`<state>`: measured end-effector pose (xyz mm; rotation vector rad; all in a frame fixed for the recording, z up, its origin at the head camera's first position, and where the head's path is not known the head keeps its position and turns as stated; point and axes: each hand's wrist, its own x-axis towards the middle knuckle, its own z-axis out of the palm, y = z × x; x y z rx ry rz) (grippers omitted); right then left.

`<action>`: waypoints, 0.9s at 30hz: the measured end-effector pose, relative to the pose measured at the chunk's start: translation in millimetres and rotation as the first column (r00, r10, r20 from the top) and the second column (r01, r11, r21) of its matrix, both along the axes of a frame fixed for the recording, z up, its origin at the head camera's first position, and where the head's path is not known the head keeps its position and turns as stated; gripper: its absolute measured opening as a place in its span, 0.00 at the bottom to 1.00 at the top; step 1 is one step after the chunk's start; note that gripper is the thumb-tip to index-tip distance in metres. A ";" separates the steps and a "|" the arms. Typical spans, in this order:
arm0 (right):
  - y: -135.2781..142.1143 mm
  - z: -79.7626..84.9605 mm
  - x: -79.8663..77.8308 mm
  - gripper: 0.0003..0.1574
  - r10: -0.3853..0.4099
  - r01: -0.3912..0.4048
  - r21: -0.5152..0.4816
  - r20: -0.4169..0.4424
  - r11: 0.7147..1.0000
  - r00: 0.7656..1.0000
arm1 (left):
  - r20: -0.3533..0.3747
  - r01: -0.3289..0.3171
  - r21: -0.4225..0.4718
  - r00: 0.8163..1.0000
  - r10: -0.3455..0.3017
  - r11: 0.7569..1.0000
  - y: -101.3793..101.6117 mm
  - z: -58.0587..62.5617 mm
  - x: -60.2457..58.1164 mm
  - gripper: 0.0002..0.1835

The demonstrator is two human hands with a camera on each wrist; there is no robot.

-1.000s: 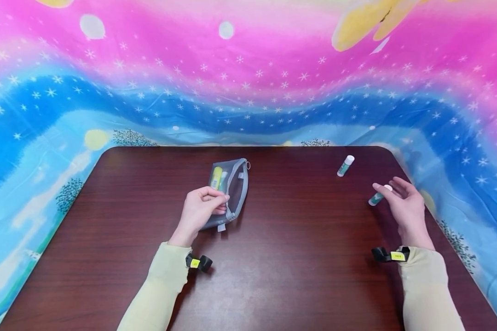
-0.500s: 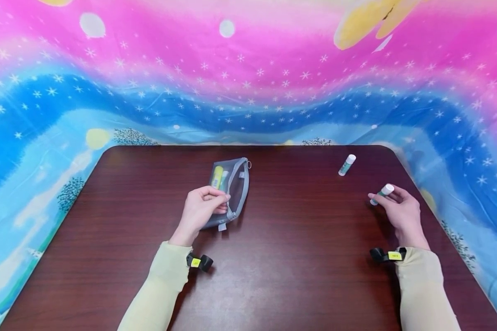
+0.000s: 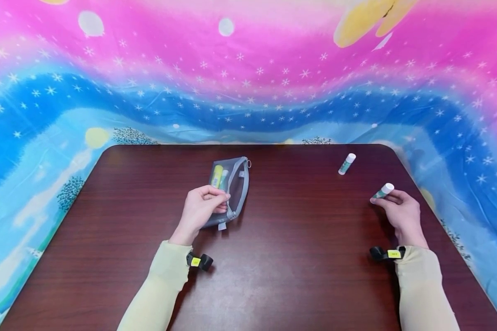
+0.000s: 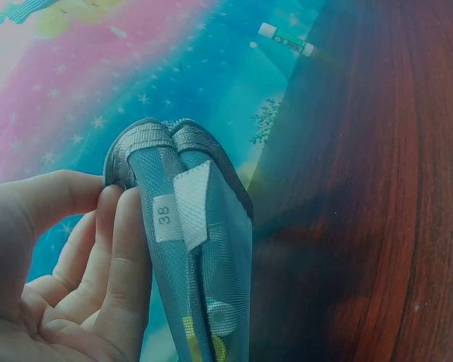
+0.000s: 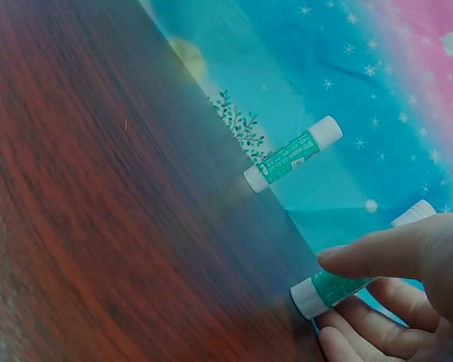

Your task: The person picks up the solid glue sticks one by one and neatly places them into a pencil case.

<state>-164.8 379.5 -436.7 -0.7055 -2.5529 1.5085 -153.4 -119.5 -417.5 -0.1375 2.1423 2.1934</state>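
My left hand pinches the zipper edge of a grey mesh zip pouch, whose mouth gapes to the right. Through the mesh show a yellow glue stick and a green-and-white one beside it. In the left wrist view the pouch stands on end with a white tab on its side. At the table's right, my right hand grips a green glue stick with white ends between thumb and fingers. Its white cap points up and away, and the thumb covers part of the label.
Farther back, a second green glue stick with a white cap stands upright on the dark wood table. A colourful printed cloth hangs behind and around the table.
My right hand, loosely around the glue stick before, now has its fingers closed on it, and the stick tilts slightly more. The left hand and pouch stay in place.
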 end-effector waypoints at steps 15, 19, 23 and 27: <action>1.6 -2.7 -0.3 0.19 -0.028 0.028 -0.012 -0.040 1.000 0.999 | 0.014 0.000 -0.006 1.000 0.000 1.000 -0.9 -1.0 -0.3 0.12; 1.1 -1.4 -0.6 0.17 -0.036 0.034 -0.031 -0.055 0.999 0.998 | 0.017 0.001 -0.008 1.000 -0.001 1.000 -0.4 -0.1 0.0 0.12; 0.4 0.7 -0.5 0.16 -0.039 0.033 -0.073 -0.074 0.997 0.996 | 0.021 -0.001 -0.008 1.000 0.001 1.000 -0.2 -1.5 -0.9 0.11; 0.5 1.8 -1.3 0.15 -0.065 0.032 -0.219 -0.144 0.975 0.987 | 0.026 -0.001 -0.013 1.000 0.001 1.000 -0.3 -2.1 -1.4 0.11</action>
